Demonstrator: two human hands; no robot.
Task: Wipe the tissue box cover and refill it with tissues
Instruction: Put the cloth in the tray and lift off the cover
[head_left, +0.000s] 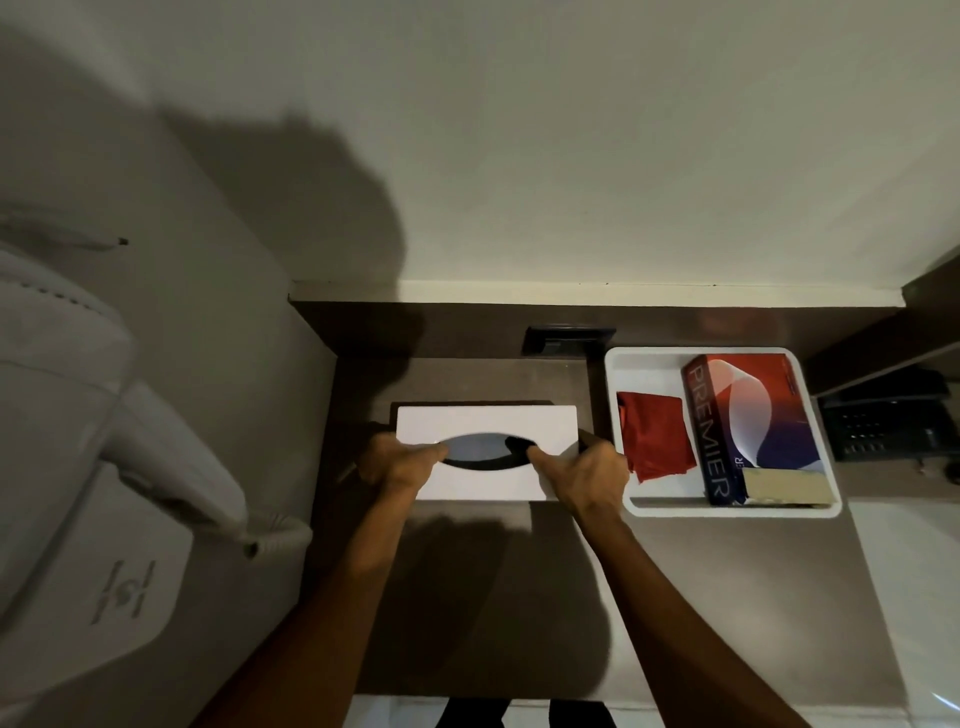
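Note:
A white tissue box cover (488, 421) with a dark oval slot lies on the dark counter in the middle of the view. My left hand (397, 462) grips its left end, thumb at the slot's edge. My right hand (582, 475) grips its right end, thumb at the slot's other edge. To the right a white tray (727, 512) holds a folded red cloth (654, 436) and a red-and-blue Premier tissue box (753, 421), both untouched.
A pale sponge-like block (787, 487) lies at the tray's front right. A white wall-mounted hair dryer (78, 467) with coiled cord fills the left. A black telephone (888, 421) sits far right. A dark wall socket (569, 340) is behind the cover.

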